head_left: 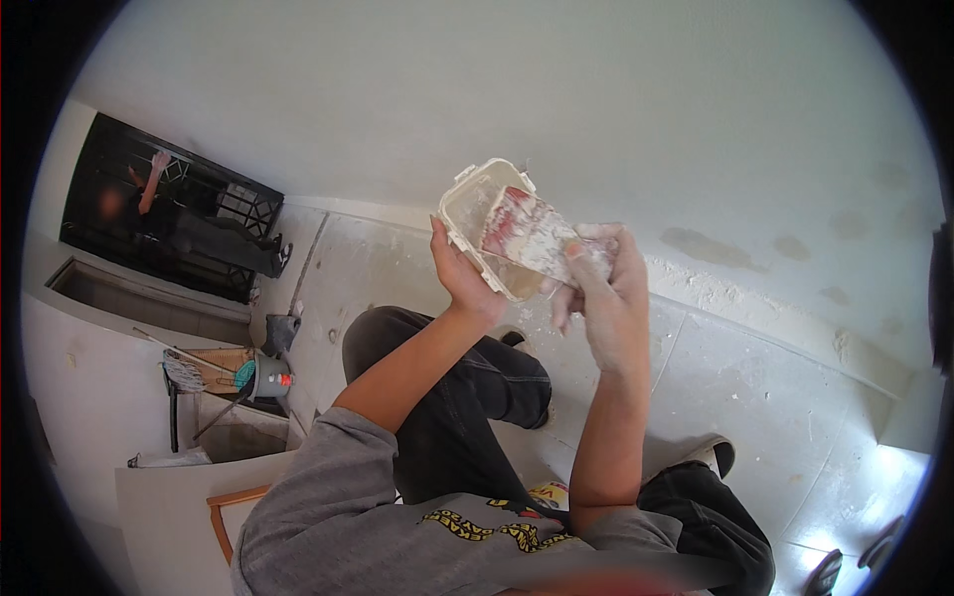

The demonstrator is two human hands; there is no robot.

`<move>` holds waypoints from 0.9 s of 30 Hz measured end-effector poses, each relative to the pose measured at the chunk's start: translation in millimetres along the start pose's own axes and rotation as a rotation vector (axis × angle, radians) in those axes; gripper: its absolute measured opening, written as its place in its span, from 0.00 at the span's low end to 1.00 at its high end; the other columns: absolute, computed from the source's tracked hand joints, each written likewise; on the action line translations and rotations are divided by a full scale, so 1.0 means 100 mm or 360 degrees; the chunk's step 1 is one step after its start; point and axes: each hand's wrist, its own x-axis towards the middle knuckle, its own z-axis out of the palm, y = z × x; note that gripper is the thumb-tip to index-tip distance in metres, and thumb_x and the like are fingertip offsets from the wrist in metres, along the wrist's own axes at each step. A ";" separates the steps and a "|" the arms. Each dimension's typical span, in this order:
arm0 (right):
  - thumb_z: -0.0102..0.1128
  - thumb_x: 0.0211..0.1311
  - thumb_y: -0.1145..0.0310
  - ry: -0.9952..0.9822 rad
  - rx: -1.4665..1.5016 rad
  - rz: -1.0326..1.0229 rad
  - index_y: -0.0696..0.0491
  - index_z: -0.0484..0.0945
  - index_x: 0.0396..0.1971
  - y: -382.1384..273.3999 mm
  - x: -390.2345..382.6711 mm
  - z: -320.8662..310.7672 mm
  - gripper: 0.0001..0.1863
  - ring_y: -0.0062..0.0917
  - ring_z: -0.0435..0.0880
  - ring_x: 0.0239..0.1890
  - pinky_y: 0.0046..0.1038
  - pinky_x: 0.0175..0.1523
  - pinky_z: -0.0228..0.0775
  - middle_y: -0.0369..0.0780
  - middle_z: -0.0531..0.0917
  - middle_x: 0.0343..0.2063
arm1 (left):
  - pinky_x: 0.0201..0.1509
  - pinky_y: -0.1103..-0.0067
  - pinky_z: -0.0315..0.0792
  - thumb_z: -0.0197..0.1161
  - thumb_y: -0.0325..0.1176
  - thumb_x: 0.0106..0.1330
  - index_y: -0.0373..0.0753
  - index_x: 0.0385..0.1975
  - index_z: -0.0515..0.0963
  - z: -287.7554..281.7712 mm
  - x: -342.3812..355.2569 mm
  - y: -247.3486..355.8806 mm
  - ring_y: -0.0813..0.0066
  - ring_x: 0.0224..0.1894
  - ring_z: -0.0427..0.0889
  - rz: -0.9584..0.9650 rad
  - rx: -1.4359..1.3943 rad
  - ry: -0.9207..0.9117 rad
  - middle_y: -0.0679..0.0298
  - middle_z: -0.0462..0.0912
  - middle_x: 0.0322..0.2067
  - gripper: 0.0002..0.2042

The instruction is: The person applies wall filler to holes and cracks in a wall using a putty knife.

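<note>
My left hand (460, 275) holds a rectangular off-white plastic food container (458, 221) from its near left side. The tub is tilted, and whitish residue coats its inside. Gripped in my right hand (608, 293) is a wide, flat putty scraper (527, 234), reddish under a thick smear of white paste. Its broad end lies over the container's opening, across the inside. White paste also covers my right fingers and thumb. The fingertips of my right hand are partly hidden behind the scraper.
A pale wall (646, 119) with damp patches stands ahead, rough along its base. Dusty tiles (397, 268) cover the floor. At left are a grey bucket (270, 377), a mop (183, 372), a dustpan (282, 332) and another person (194, 228) by a dark metal gate.
</note>
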 end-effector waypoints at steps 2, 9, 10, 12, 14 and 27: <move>0.53 0.72 0.70 -0.0054 0.0210 0.0004 0.57 0.66 0.46 0.14 0.05 0.05 0.10 0.22 0.75 0.12 0.21 0.15 0.63 0.47 0.82 0.23 | 0.62 0.63 0.71 0.35 0.65 0.71 0.42 0.66 0.64 0.02 -0.03 -0.02 0.60 0.60 0.74 -0.0032 0.0007 -0.0098 0.58 0.72 0.60 0.36; 0.52 0.71 0.75 -0.0016 0.0350 0.0087 0.59 0.62 0.49 0.27 0.04 0.27 0.12 0.23 0.79 0.13 0.23 0.15 0.68 0.47 0.82 0.25 | 0.56 0.64 0.75 0.32 0.70 0.69 0.40 0.64 0.65 -0.20 -0.07 -0.04 0.61 0.53 0.79 -0.0330 -0.0663 -0.0699 0.57 0.76 0.53 0.40; 0.52 0.71 0.75 -0.0015 0.0351 0.0093 0.59 0.62 0.49 0.27 0.03 0.28 0.12 0.23 0.79 0.13 0.23 0.15 0.68 0.47 0.82 0.25 | 0.55 0.66 0.76 0.31 0.71 0.68 0.39 0.62 0.66 -0.14 -0.08 -0.01 0.63 0.52 0.79 -0.0467 -0.0937 -0.0941 0.58 0.77 0.51 0.41; 0.58 0.68 0.71 -0.0144 0.0140 0.0105 0.61 0.62 0.54 0.27 0.01 0.29 0.20 0.32 0.84 0.21 0.27 0.24 0.76 0.49 0.83 0.29 | 0.56 0.66 0.75 0.32 0.71 0.69 0.40 0.62 0.66 0.01 -0.12 -0.03 0.64 0.53 0.79 -0.0232 -0.0545 -0.0483 0.58 0.77 0.52 0.40; 0.62 0.65 0.70 -0.0120 -0.0292 -0.0354 0.61 0.63 0.56 0.46 0.11 0.22 0.24 0.30 0.85 0.26 0.27 0.31 0.77 0.48 0.83 0.31 | 0.57 0.66 0.74 0.32 0.70 0.70 0.41 0.62 0.66 0.06 -0.13 -0.08 0.65 0.54 0.78 -0.0011 -0.0163 -0.0037 0.59 0.76 0.53 0.39; 0.72 0.51 0.68 -0.0136 -0.0887 -0.0365 0.68 0.78 0.44 0.17 0.08 0.21 0.24 0.23 0.84 0.34 0.25 0.40 0.76 0.45 0.85 0.32 | 0.62 0.67 0.70 0.35 0.65 0.73 0.43 0.62 0.66 -0.12 -0.10 -0.13 0.66 0.57 0.75 -0.0006 -0.0033 -0.0078 0.62 0.74 0.56 0.33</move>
